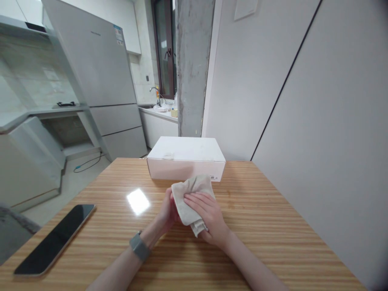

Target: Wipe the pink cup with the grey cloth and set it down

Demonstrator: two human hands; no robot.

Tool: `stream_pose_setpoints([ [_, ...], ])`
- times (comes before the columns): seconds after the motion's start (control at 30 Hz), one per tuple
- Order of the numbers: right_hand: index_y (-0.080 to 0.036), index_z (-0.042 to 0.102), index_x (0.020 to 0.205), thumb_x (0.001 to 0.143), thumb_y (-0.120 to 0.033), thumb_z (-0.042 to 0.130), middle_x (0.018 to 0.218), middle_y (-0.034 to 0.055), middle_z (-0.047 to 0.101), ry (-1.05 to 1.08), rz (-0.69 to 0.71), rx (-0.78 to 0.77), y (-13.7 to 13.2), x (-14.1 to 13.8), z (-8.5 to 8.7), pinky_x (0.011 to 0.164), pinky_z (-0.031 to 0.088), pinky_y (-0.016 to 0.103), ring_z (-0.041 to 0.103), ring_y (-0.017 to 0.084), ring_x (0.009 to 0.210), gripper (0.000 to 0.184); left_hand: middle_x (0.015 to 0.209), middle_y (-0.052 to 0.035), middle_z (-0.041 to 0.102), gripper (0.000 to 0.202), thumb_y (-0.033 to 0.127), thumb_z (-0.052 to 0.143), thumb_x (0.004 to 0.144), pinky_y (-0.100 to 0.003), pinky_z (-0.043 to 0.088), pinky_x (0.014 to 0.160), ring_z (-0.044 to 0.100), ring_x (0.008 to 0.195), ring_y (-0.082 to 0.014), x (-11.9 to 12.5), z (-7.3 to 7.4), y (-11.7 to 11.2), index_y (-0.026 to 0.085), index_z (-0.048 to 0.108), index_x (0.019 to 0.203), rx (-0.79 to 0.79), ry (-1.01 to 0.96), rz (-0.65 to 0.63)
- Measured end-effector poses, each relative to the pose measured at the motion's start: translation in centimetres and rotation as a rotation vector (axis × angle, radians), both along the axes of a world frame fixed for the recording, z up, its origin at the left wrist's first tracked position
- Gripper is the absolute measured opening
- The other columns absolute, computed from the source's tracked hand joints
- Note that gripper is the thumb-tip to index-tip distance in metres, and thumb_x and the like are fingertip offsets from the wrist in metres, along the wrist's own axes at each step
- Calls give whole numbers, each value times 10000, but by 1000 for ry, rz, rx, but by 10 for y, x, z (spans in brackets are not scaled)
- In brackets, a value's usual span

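A folded beige cloth (190, 200) is pressed between my two hands above the striped wooden table (260, 210). My left hand (168, 211) grips its left side, with a grey-banded smartwatch (139, 246) on that wrist. My right hand (206, 214) lies flat across the cloth's front, fingers pointing left, and holds it against my left palm. A lower corner of the cloth hangs below my right fingers. Just beyond the cloth stands a closed white cardboard box (185, 159), its front edge close to the cloth's upper edge.
A black smartphone (54, 240) lies face up at the table's left front. A grey wall (318, 121) runs along the table's right side. Behind the table are a concrete pillar (193, 68), a refrigerator (100, 81) and a sink counter (157, 115).
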State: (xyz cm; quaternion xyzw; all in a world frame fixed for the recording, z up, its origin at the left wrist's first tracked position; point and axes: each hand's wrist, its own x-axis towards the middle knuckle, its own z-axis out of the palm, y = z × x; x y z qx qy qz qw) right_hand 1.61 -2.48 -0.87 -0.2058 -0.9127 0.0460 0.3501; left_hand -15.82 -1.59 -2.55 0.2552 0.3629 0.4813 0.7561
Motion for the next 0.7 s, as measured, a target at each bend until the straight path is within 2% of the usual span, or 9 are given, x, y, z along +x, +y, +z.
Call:
stream_pose_setpoints([
  [0.1, -119, 352, 1381, 785, -337, 382, 1373, 137, 469, -62, 22, 53, -2, -1, 1, 1039, 345, 458, 436, 251, 1262, 635, 710, -62, 677, 524, 541, 410, 811, -278, 480, 525, 589, 546, -169, -10, 5, 1, 121, 644, 1018, 44, -85, -104],
  [0.23, -114, 432, 1302, 781, -302, 405, 1263, 159, 569, -24, 56, 132, -5, 0, 1, 998, 398, 453, 494, 252, 1211, 554, 689, -61, 664, 437, 499, 459, 785, -281, 446, 494, 585, 567, -191, -19, 12, 2, 130, 664, 899, 13, -185, -205],
  [0.37, -108, 493, 1217, 787, -273, 409, 1158, 167, 625, -34, 87, 158, -8, -6, 1, 985, 410, 445, 522, 256, 1176, 468, 581, -39, 626, 513, 627, 477, 780, -262, 391, 494, 529, 499, -159, -18, 14, 3, 150, 665, 775, -35, -130, -246],
  [0.43, -111, 520, 1175, 785, -281, 425, 1120, 161, 635, -69, 82, 133, -9, -11, 0, 992, 401, 437, 543, 259, 1136, 436, 514, -18, 590, 527, 652, 490, 775, -251, 361, 491, 483, 445, -130, -13, 14, 2, 156, 656, 713, -23, -78, -222],
  [0.5, -132, 549, 1117, 778, -291, 446, 1086, 142, 640, -103, 59, 78, -9, -16, 0, 1007, 383, 429, 559, 256, 1087, 389, 518, -9, 597, 497, 628, 519, 779, -247, 371, 517, 500, 462, -125, -7, 15, 1, 155, 667, 737, 16, -19, -164],
  [0.6, -144, 558, 1076, 789, -254, 447, 1087, 124, 628, -137, 1, 1, -5, -18, 1, 1038, 340, 411, 542, 246, 1084, 327, 670, -29, 679, 443, 557, 570, 788, -246, 425, 623, 595, 619, -149, 0, 14, 0, 137, 688, 863, 111, 90, -51],
  [0.7, -148, 570, 1018, 786, -205, 459, 1037, 113, 634, -151, -96, -49, 0, -15, 2, 1014, 351, 390, 530, 247, 1067, 263, 875, -62, 719, 452, 517, 564, 811, -265, 446, 788, 635, 832, -183, 7, 10, -1, 120, 678, 993, 199, 148, 24],
])
